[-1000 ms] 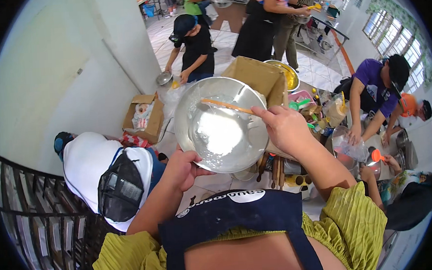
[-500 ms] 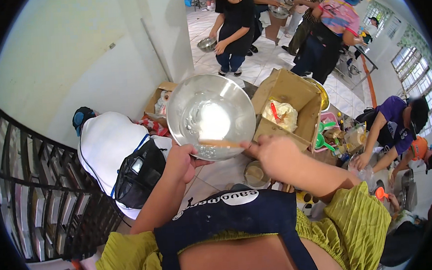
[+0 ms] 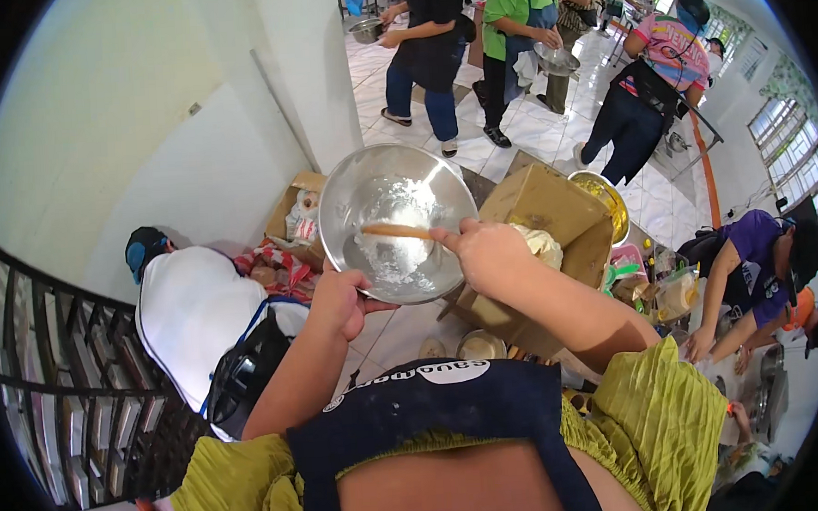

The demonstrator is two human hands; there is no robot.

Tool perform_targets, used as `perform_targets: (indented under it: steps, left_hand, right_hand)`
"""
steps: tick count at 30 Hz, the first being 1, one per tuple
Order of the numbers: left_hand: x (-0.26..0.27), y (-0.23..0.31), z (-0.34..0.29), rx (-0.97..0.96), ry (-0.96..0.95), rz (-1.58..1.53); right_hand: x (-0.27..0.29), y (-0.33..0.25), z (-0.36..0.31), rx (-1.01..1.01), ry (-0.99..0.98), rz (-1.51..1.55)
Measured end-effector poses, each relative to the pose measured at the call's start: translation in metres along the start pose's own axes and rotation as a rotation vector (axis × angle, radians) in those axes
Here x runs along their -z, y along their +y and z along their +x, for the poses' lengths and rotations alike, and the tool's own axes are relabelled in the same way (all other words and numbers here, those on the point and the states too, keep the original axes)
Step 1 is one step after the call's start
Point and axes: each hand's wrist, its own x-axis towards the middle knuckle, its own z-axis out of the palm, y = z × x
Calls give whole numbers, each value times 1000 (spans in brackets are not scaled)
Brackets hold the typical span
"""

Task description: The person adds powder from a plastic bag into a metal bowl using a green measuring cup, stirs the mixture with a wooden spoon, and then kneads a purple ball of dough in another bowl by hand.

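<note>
In front of me, a large steel mixing bowl [image 3: 339, 199] is tipped so its inside faces me. White powder [image 3: 408, 200], which looks like flour, lies in it and clings to its wall. My left hand [image 3: 340, 305] grips the bowl's near-left rim, thumb on the edge and fingers underneath. My right hand [image 3: 490, 253] is closed round a wooden tool [image 3: 395, 230] that lies across the inside of the bowl. Whether its end is a spoon or a flat spatula I cannot tell.
Right of the bowl stands an open cardboard box [image 3: 540, 193] holding a pale bag [image 3: 540, 246]. A yellow-lined bowl [image 3: 610, 199] is behind it. At left, a person in white [image 3: 199, 313] bends beside a black rack [image 3: 74, 393]. Others work at right and beyond.
The wooden tool and my right hand have moved up and left within the bowl. The white powder is spread more widely. People in the background have shifted.
</note>
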Motion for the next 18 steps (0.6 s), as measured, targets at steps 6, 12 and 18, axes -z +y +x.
perform_targets:
  steps: [6, 12, 18]
  left_hand:
    - [-44, 9, 68, -71, -14, -60]
    - [-72, 23, 125, 66, -80, -67]
    - [-118, 28, 176, 113, -169, 100]
  right_hand:
    - [6, 37, 1, -53, -192, 68]
    - [27, 119, 45, -33, -16, -25]
    - [10, 209, 89, -53, 91, -277]
